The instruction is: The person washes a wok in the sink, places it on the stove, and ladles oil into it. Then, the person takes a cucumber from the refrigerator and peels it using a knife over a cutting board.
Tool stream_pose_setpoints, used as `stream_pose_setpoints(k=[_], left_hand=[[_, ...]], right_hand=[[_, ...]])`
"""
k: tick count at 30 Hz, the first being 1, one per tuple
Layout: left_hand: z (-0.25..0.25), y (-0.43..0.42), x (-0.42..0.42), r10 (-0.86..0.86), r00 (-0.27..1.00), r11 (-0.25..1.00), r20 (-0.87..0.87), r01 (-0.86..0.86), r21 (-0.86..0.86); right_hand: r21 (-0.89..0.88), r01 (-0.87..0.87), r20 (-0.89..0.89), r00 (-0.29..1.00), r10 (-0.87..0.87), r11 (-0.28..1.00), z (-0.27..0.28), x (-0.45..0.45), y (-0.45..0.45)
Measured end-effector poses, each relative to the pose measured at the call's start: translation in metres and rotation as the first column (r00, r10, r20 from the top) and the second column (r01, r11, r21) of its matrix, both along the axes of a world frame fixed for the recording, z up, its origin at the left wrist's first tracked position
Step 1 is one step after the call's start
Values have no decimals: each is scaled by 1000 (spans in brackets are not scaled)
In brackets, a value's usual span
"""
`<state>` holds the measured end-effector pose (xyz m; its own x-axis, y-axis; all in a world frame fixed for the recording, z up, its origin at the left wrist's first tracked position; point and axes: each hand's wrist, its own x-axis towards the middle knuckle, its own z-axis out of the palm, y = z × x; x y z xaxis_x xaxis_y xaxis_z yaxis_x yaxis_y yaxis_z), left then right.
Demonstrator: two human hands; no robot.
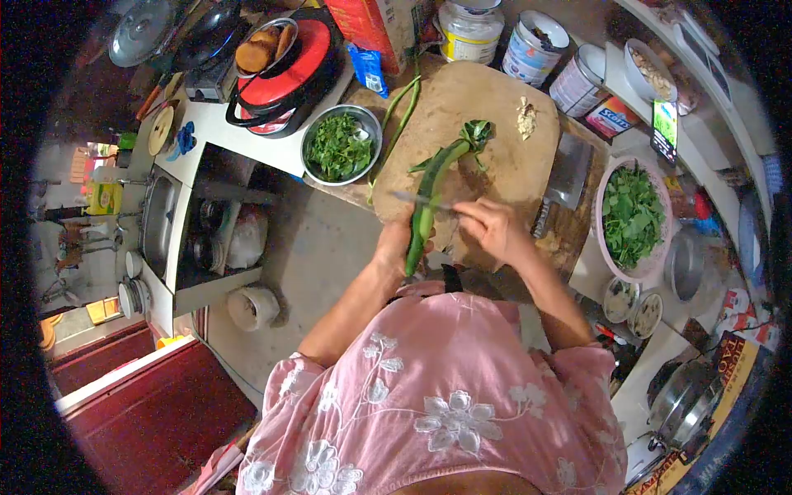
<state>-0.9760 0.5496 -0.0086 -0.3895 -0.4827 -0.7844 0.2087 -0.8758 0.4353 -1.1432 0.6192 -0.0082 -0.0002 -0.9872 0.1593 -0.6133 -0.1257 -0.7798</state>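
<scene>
A long green cucumber is held upright over the front of a wooden cutting board. My left hand is closed around its lower part. Pale flesh shows along one side, where skin has been taken off. In my closed right hand is a small knife, its blade lying across the cucumber. Dark green peels rest on the board near the cucumber's far end. A little heap of chopped garlic-like bits sits at the board's upper right.
A metal bowl of chopped greens stands left of the board, with long green beans beside it. A cleaver lies to the right, near a pink basket of leaves. Tins line the back. A white bucket is on the floor.
</scene>
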Motion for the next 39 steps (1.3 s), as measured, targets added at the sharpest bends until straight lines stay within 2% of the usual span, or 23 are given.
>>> stream_pose_setpoints(k=[1,3,5,11,13,15,17,18,20,21,23,25,26,27,28,29,30,31,32,34,35,37,39], left_hand=[[3,3,-2,-13,997,1000,80,13,4],[3,7,-2,-63,994,997,91,67,-42],[4,7,3,-107,979,981,172,133,-145],[5,9,11,-218,942,930,255,280,-240],[9,9,11,-242,915,882,323,346,-319],[10,9,10,-238,908,868,344,358,-343],[9,11,12,-251,897,852,365,384,-355],[6,8,14,-263,881,817,392,420,-396],[3,9,15,-266,868,777,419,451,-439],[3,11,16,-254,893,782,373,416,-463],[5,12,20,-242,913,791,328,381,-478],[6,7,21,-266,946,943,185,296,-155],[4,6,20,-260,948,944,185,290,-156],[0,5,17,-201,977,974,75,207,-86],[-2,5,16,-128,991,992,-29,128,-6],[-3,4,16,-115,993,993,-25,115,1],[-5,3,15,-92,989,995,-113,95,29],[-7,1,14,-70,977,995,-201,82,55],[-8,0,12,-51,956,994,-290,77,80],[-11,1,9,-34,944,993,-327,68,92],[-12,2,9,-18,933,993,-360,58,101],[-7,1,5,-11,930,994,-368,50,96],[-10,-3,5,-7,926,995,-377,42,86]], right_hand=[[-3,55,-33,998,-55,999,-5,-7,-5],[82,45,4,999,-45,996,-13,-18,-12],[-16,9,67,998,-8,1000,-34,-19,-18],[159,137,117,981,-157,978,-53,-36,-37],[261,259,-57,966,-253,930,-59,-43,-44],[197,285,-21,958,-287,938,-68,-52,-48],[135,291,-159,950,-270,947,-79,-62,-50],[197,309,-237,936,-260,930,-60,-60,-50],[232,358,-164,931,-327,904,-86,-74,-46],[267,396,-85,918,-388,879,-88,-77,-51],[214,371,-104,929,-356,904,-95,-81,-53],[169,343,-131,937,-323,924,-102,-82,-47],[138,351,-34,936,-350,926,-112,-80,-46],[109,359,65,928,-367,927,-117,-77,-47],[110,347,67,932,-356,931,-103,-70,-47],[395,347,213,866,-453,850,-89,-63,-43],[649,272,308,761,-572,711,-70,-53,-39],[652,266,307,764,-568,710,-54,-43,-33],[604,255,314,795,-520,755,-40,-33,-27],[434,243,278,880,-385,868,-40,-26,-18],[437,242,274,881,-384,866,-37,-22,-12],[140,208,234,943,-237,968,-23,-6,0],[137,140,264,949,-173,981,2,7,9]])
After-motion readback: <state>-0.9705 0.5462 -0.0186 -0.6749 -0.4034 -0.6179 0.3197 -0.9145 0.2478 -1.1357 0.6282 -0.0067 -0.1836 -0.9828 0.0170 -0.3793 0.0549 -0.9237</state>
